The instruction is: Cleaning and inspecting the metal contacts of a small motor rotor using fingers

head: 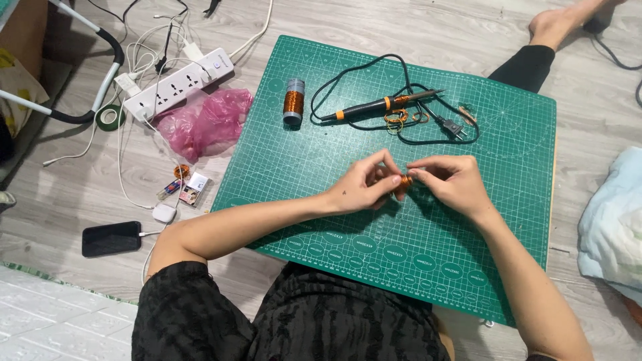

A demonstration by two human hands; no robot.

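Over the green cutting mat (321, 174), my left hand (363, 185) and my right hand (449, 182) meet around a small copper wire coil (403, 184). Both pinch it between fingertips, the left from the left side, the right from the right. Further back on the mat lies a soldering iron (381, 105) with black and orange handle, its black cord looped around it. Loose copper wire loops (400, 118) rest beside its tip. A spool of copper wire (293, 101) stands upright at the mat's back left.
A white power strip (175, 83) with several cables lies on the wooden floor at back left, beside a pink plastic bag (204, 122). A black phone (112, 238) charges at left. A roll of green tape (110, 117), a light blue cloth (612, 224) and a bare foot (558, 23) are around.
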